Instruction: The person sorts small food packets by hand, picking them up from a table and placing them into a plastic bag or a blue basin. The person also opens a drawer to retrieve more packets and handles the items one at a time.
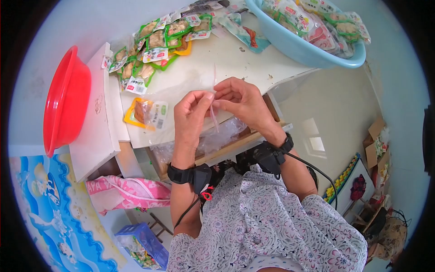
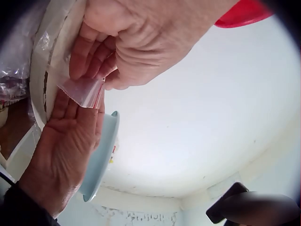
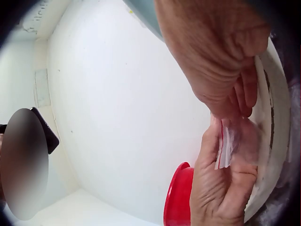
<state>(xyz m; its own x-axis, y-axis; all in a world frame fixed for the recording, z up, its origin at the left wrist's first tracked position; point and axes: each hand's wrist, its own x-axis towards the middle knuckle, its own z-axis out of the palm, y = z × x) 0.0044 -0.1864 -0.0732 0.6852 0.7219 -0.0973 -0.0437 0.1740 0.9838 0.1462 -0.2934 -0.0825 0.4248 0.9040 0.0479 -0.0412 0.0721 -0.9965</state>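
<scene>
Both hands hold a small clear zip bag [image 1: 213, 115] with a red strip along its top, just above the near edge of the white table [image 1: 199, 68]. My left hand [image 1: 199, 102] pinches one side of the bag's mouth and my right hand [image 1: 224, 97] pinches the other, fingertips almost touching. In the left wrist view the left hand [image 2: 141, 42] is above, the right hand [image 2: 66, 141] is below, and the bag [image 2: 84, 92] is between them. The right wrist view shows the right hand [image 3: 216, 52] on top, the left hand [image 3: 221, 183] beneath, and the bag [image 3: 228, 143] hanging between.
A heap of green snack packets [image 1: 154, 45] lies at the table's far left, with one orange packet [image 1: 145, 113] nearer. A blue basin [image 1: 308, 50] full of packets stands at the far right and a red basin [image 1: 65, 99] leans at the left. Clear bags [image 1: 213, 138] lie on a shelf under the table.
</scene>
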